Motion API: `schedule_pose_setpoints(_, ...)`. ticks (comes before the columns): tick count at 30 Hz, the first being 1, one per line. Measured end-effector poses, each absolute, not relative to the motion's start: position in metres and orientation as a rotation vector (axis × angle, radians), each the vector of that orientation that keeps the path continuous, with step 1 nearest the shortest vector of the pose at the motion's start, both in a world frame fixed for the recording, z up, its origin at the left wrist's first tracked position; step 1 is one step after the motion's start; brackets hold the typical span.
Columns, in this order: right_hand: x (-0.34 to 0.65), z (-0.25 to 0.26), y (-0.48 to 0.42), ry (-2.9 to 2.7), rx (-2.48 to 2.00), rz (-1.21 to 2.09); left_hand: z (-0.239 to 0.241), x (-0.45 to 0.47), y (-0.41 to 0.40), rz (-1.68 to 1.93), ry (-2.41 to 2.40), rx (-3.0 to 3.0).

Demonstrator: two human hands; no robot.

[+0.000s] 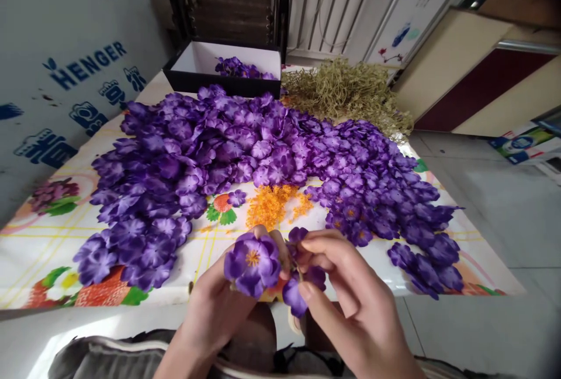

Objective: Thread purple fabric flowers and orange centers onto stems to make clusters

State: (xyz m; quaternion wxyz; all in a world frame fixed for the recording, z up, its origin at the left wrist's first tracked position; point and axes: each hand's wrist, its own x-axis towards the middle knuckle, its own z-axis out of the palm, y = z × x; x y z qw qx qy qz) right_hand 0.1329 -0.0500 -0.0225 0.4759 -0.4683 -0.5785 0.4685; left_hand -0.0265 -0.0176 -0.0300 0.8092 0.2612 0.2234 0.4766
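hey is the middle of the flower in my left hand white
No, the flower in the left hand has orange strands at its middle.

The held flower [252, 265] and heaped petals [210, 139] look like satiny cloth, the table cover [379, 268] like smooth, glossy plastic, the far-edge box [184, 81] like smooth card, the stems [346, 89] beside it rough and wiry.

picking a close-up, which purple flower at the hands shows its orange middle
The open purple flower at the left hand: its orange middle faces the camera, while the purple petals at the right hand show none.
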Motion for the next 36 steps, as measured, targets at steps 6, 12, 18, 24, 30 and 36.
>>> schedule_pose_setpoints(6, 0.121, -0.027, -0.046, -1.529, -1.220, 1.216, -0.031, -0.034, -0.018, 1.000, 0.809, 0.474)
schedule_pose_setpoints(12, 0.113, -0.030, -0.039, -1.659, -1.326, 1.153, -0.027, -0.036, -0.021, 0.850, 0.939, 0.516)
schedule_pose_setpoints(18, 0.115, -0.027, -0.037, -1.519, -1.323, 1.242, -0.032, -0.039, -0.019, 0.857, 0.924, 0.744)
schedule_pose_setpoints(24, 0.121, -0.021, -0.034, -1.123, -1.214, 1.459, -0.025, -0.040, -0.016, 0.921, 1.047, 1.527)
schedule_pose_setpoints(30, 0.133, -0.028, -0.033, -0.864, -1.270, 1.547, -0.029, -0.037, -0.018, 0.903, 1.016, 1.792)
schedule_pose_setpoints(36, 0.143, -0.027, -0.035, -0.751, -1.357, 1.612, -0.034, -0.025, -0.017, 0.876, 0.987, 1.726)
